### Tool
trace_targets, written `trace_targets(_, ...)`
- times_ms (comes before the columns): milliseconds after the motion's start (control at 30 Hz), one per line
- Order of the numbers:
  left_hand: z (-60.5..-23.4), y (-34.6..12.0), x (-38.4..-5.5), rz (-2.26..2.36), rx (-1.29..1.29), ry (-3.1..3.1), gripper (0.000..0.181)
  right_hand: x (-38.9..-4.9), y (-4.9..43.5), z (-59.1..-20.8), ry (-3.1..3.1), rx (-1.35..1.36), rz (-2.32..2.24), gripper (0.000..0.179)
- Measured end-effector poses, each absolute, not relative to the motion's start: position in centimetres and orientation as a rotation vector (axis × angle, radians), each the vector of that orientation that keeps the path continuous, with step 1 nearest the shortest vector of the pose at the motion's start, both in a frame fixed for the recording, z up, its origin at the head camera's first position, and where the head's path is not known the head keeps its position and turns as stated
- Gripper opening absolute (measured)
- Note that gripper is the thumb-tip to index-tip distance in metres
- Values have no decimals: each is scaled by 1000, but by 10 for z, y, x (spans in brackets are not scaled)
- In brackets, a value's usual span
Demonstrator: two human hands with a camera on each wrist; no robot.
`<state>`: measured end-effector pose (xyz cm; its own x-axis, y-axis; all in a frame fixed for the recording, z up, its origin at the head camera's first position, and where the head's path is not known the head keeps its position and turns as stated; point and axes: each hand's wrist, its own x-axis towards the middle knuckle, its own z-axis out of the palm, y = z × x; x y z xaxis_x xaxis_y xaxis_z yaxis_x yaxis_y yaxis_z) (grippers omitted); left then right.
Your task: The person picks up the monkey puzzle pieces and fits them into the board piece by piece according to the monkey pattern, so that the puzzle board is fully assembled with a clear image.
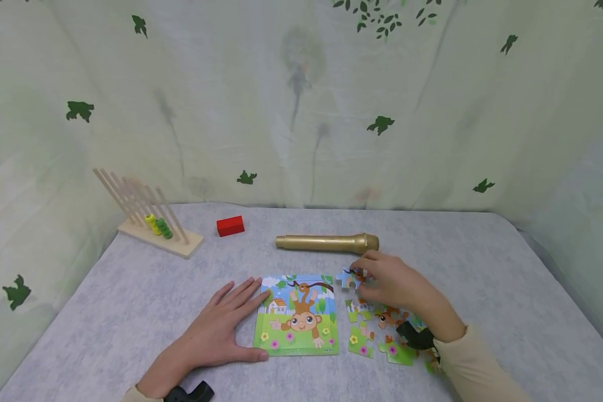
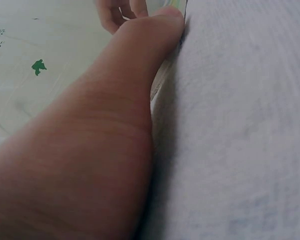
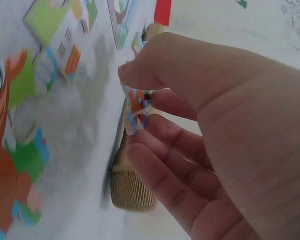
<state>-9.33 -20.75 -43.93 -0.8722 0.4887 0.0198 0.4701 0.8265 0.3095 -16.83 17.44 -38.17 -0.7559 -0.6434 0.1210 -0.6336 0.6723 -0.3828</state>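
A square monkey picture puzzle board (image 1: 297, 335) lies flat in the middle of the table. My left hand (image 1: 221, 330) rests at its left side, fingers straight and thumb spread, fingertips touching the board's edge. Just right of the board's upper corner, my right hand (image 1: 399, 282) pinches a jigsaw piece (image 1: 348, 279) between thumb and fingers. The right wrist view shows this piece (image 3: 135, 102) held on edge above the table. Loose jigsaw pieces (image 1: 397, 354) with green, flower and monkey parts lie below that hand, some hidden by the wrist.
A gold toy microphone (image 1: 321, 243) lies behind the board. Farther left are a red block (image 1: 230, 226) and a wooden peg stand (image 1: 181, 245) with yellow and green beads (image 1: 163, 228). A leaf-printed cloth (image 1: 301, 111) hangs behind the grey-covered table (image 1: 507, 279).
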Motion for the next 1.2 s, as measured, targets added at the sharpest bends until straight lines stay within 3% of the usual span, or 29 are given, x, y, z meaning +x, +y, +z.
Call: trace_targets(1200, -440, -208, -93, 470, 776, 2939, 116, -172, 118, -387, 2783, -1352, -647, 27)
